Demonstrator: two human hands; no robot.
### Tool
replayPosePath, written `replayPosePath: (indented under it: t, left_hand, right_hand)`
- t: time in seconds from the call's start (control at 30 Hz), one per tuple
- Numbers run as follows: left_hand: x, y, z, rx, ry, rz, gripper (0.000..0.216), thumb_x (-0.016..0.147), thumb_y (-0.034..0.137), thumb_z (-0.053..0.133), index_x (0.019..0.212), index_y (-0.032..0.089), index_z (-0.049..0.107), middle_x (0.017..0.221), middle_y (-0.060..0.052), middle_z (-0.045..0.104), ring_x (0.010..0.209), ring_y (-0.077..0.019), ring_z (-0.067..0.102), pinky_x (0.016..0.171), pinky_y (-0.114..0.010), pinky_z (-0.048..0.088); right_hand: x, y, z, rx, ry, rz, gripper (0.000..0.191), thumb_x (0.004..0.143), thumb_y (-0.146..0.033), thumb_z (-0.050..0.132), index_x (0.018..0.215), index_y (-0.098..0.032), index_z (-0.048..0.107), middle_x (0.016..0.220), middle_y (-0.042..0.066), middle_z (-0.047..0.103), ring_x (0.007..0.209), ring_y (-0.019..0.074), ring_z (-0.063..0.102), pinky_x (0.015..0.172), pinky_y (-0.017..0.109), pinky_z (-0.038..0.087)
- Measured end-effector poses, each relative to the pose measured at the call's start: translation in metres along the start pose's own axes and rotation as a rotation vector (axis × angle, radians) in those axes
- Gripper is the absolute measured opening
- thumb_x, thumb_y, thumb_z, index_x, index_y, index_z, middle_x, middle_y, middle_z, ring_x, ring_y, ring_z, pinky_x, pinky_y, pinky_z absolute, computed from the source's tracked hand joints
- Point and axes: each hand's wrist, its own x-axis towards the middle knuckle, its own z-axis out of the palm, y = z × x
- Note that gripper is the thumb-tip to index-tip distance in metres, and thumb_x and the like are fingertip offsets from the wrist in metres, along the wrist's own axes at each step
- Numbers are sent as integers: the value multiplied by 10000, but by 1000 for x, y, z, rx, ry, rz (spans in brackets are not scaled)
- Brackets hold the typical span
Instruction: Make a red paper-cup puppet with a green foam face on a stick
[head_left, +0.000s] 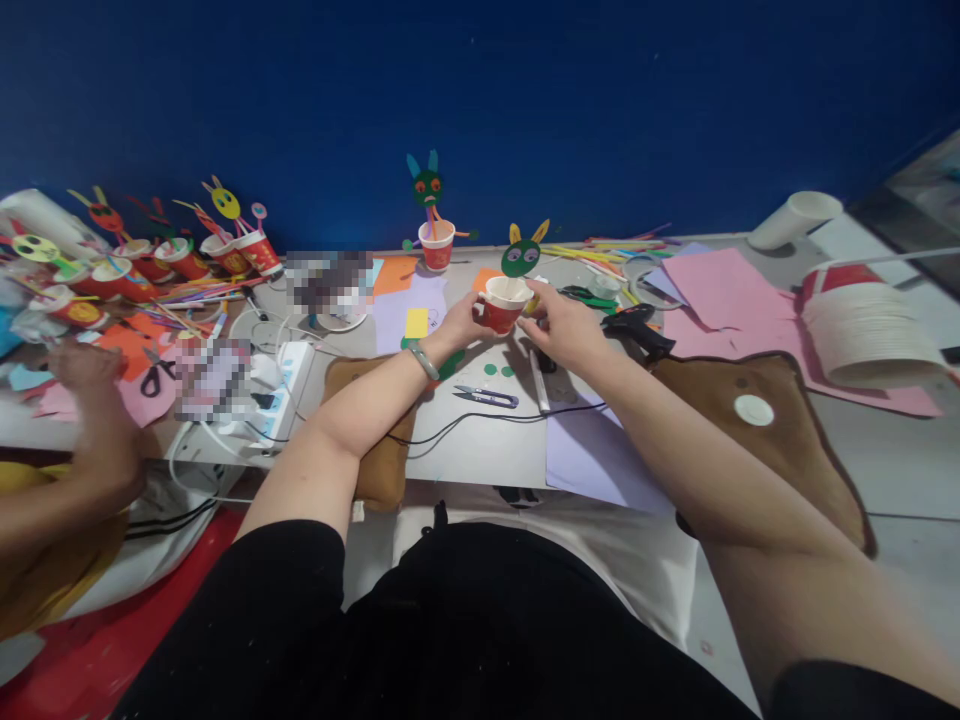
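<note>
Paper cup [501, 314], red with a white rim: held at the middle of the table [495, 450], short of the blue wall [480, 120]. Base resting or raised: cannot tell. Standing in the cup: pale stick bearing a green paper face [520, 258] with yellow ears.

Left hand [466, 322]: reaching in from lower left, fingers curled closed on the cup's left side; bangle [424, 360] at the wrist. Right hand [568, 325]: reaching in from lower right, half curled at the cup's right side, thumb and forefinger parted; pressing on the cup or merely beside it, cannot tell.

Second cup [436, 247]: upright near the wall, containing orange and purple sticks beneath a dark green face [428, 188] with blue ears. Row of cups [259, 252] at left: red, closely grouped, several holding sticks and paper faces. Nested cups [870, 330] at right: lying on their side.

Near the hands: snips [486, 396], marker [538, 380], black glue gun [637, 328].

Hard to make out: bottom of the held cup's inside; two pixelated patches at left, masking their contents. Cut off: co-worker's body at the left edge; co-worker's hand [86, 365] blurred.
</note>
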Motion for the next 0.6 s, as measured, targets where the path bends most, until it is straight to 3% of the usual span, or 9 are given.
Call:
replayPosePath:
  t: [0.13, 0.2, 0.3, 0.47, 0.53, 0.6]
  left_hand:
    - [4, -2, -2, 2, -37, -16, 669, 499, -11, 897, 1063, 245, 643, 812, 86, 662, 887, -200, 677, 990, -376, 585]
    - [5, -2, -4, -18, -70, -34, 682, 478, -33, 872, 1068, 233, 656, 832, 66, 682, 926, -227, 711, 1012, -397, 596]
    - [6, 1, -7, -82, -110, -29, 666, 467, -9, 912, 1043, 213, 665, 856, 31, 705, 957, -251, 723, 1031, -432, 602]
    - [0, 13, -6, -263, -196, 107, 625, 464, 173, 1037, 1006, 181, 728, 915, -18, 772, 1037, -269, 745, 1072, -442, 615]
    - [-3, 17, -6, -307, -228, 130, 576, 494, 238, 1057, 987, 171, 767, 950, -46, 810, 1083, -289, 771, 1088, -448, 625]
    - [-7, 22, -8, -357, -224, 125, 576, 527, 295, 1081, 1014, 174, 797, 1021, -77, 851, 1147, -314, 794, 1095, -455, 638]
  right_hand:
    - [17, -1, 7, -92, -48, -51, 326, 1094, -340, 585, 1287, -218, 817, 1206, 188, 882, 1057, 368, 796, 888, 429, 558]
    - [16, -1, 8, -110, -60, -54, 279, 1107, -359, 568, 1152, -243, 818, 1149, 177, 878, 1031, 358, 788, 845, 413, 528]
    - [13, -2, 3, -73, -54, -44, 279, 1105, -387, 577, 1098, -243, 816, 1064, 166, 875, 972, 358, 786, 826, 420, 515]
    - [16, -5, -14, 69, -47, -60, 244, 1077, -405, 646, 1131, -247, 824, 981, 114, 871, 905, 322, 789, 846, 419, 563]
    - [18, -6, -20, 159, -12, -58, 325, 1043, -390, 703, 1312, -247, 816, 992, 88, 879, 877, 307, 792, 865, 430, 601]
    - [16, -4, -27, 243, 60, -32, 526, 1006, -382, 761, 1515, -251, 748, 1007, 62, 885, 841, 289, 793, 866, 435, 635]
